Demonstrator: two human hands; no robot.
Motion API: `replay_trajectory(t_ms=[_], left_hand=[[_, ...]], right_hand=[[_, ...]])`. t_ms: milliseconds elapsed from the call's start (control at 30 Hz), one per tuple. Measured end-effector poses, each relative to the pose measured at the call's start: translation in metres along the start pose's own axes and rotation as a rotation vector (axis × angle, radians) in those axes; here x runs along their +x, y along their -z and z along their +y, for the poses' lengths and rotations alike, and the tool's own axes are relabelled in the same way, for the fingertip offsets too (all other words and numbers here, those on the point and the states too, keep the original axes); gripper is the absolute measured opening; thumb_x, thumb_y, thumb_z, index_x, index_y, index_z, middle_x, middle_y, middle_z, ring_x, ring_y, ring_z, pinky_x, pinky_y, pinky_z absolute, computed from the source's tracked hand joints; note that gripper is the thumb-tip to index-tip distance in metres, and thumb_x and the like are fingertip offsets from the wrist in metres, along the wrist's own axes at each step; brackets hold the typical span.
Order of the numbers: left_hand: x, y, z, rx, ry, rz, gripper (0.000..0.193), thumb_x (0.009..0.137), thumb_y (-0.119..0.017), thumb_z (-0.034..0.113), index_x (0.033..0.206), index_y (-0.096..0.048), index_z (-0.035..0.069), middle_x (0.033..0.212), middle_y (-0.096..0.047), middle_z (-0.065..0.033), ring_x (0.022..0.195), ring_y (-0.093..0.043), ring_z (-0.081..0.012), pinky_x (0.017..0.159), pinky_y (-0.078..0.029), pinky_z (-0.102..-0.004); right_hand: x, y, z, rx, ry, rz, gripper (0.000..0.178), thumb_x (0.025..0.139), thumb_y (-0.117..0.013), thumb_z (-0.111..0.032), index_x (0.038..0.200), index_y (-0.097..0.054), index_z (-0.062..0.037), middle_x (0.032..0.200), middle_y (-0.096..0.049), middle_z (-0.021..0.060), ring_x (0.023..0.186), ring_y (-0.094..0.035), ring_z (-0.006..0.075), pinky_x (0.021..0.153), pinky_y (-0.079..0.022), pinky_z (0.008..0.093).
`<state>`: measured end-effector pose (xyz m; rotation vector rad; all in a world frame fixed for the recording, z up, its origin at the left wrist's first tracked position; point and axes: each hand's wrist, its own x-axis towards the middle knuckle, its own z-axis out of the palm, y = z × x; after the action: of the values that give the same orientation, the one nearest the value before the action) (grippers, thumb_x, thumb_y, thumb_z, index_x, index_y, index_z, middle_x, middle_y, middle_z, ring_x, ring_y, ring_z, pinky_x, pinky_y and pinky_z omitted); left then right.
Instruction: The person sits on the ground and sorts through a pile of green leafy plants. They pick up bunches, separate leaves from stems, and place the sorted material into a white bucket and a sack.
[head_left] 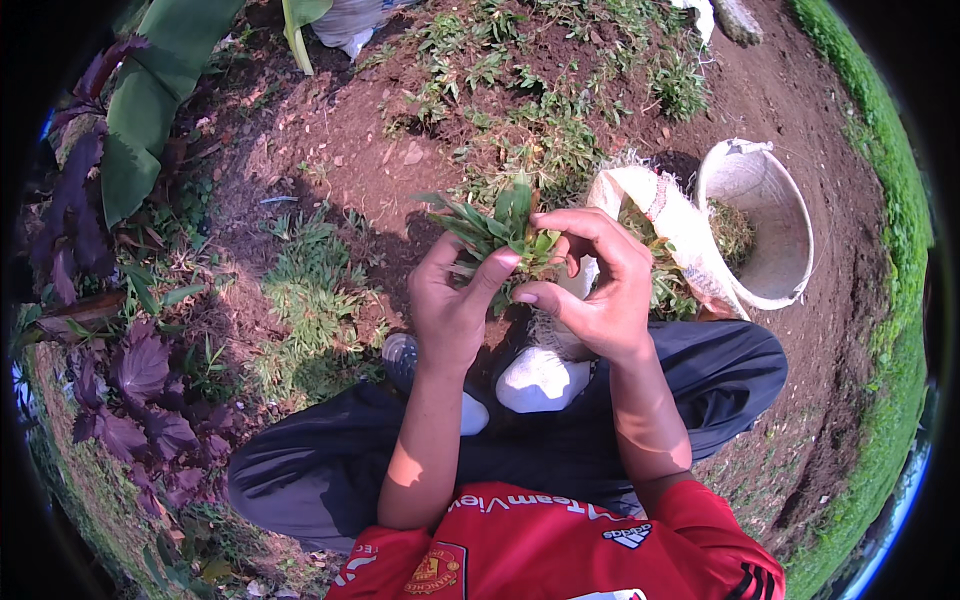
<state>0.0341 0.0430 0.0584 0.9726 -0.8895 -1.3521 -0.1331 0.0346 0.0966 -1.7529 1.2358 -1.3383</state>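
A small tuft of green grass (pixel 512 215) with broad, short blades is up in front of my lap. My left hand (pixel 447 310) is closed round its left side, the thumb pressed on the blades. From the other side my right hand (pixel 612 290) curls its fingers and thumb about the tuft's right edge; part of its grip is hidden behind the leaves. Just right of that hand is a whitish woven sack (pixel 690 235), its mouth open, with pulled grass (pixel 668 285) in it.
A dirty white bucket (pixel 805 235) lies tipped beside the sack, with grass at its mouth. Grass clumps (pixel 310 290) grow on bare soil (pixel 350 150). Purple-leaved plants (pixel 145 370) and a large green leaf (pixel 150 100) border the left. My white shoe (pixel 540 380) is below my hands.
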Motion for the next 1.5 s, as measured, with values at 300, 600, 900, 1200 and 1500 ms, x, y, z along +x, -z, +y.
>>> replay_trajectory(t_ms=[300,600,900,1200,1500], left_hand=[[-0.001,0.001,0.002,-0.151,-0.003,0.041,0.022,0.095,-0.076,0.010,0.116,-0.072,0.003,0.104,-0.073,0.0001,0.091,-0.062,-0.0063,0.084,-0.048,-0.0234],[-0.003,-0.002,0.007,0.062,-0.031,0.045,0.024,0.094,-0.079,0.017,0.112,-0.073,0.002,0.097,-0.075,0.0000,0.086,-0.064,-0.0062,0.077,-0.051,-0.0252],[-0.005,-0.004,0.010,0.323,-0.166,0.037,0.022,0.095,-0.078,0.019,0.104,-0.073,0.000,0.092,-0.076,-0.0049,0.081,-0.065,-0.0084,0.073,-0.052,-0.0274],[-0.007,-0.003,0.015,0.278,-0.148,0.066,0.024,0.094,-0.079,0.018,0.104,-0.071,-0.002,0.091,-0.075,-0.0053,0.079,-0.065,-0.0085,0.072,-0.052,-0.0273],[0.001,0.010,0.008,0.207,-0.066,0.141,0.022,0.095,-0.079,0.019,0.105,-0.072,0.001,0.090,-0.073,-0.0004,0.078,-0.060,-0.0045,0.069,-0.048,-0.0235]], right_hand=[[-0.008,-0.010,0.010,0.475,-0.335,0.071,0.010,0.095,-0.074,-0.001,0.103,-0.068,-0.0002,0.089,-0.069,0.0027,0.075,-0.059,0.0039,0.064,-0.048,0.0208],[-0.001,0.008,0.006,0.106,-0.085,-0.094,0.038,0.093,-0.071,-0.001,0.130,-0.063,0.0005,0.106,-0.068,0.0078,0.091,-0.062,0.0087,0.075,-0.050,0.0240],[0.001,0.022,0.006,-0.176,-0.067,-0.076,0.016,0.083,-0.083,-0.010,0.095,-0.074,-0.0026,0.094,-0.075,0.0092,0.072,-0.069,0.0150,0.061,-0.050,0.0262],[-0.001,0.028,0.014,0.354,-0.276,-0.135,0.009,0.093,-0.072,-0.003,0.098,-0.064,-0.0014,0.109,-0.067,0.0121,0.088,-0.065,0.0141,0.068,-0.052,0.0263],[0.000,0.045,0.017,0.573,-0.526,0.054,0.012,0.094,-0.075,-0.011,0.099,-0.071,-0.0015,0.097,-0.073,0.0082,0.079,-0.067,0.0098,0.062,-0.051,0.0257]])
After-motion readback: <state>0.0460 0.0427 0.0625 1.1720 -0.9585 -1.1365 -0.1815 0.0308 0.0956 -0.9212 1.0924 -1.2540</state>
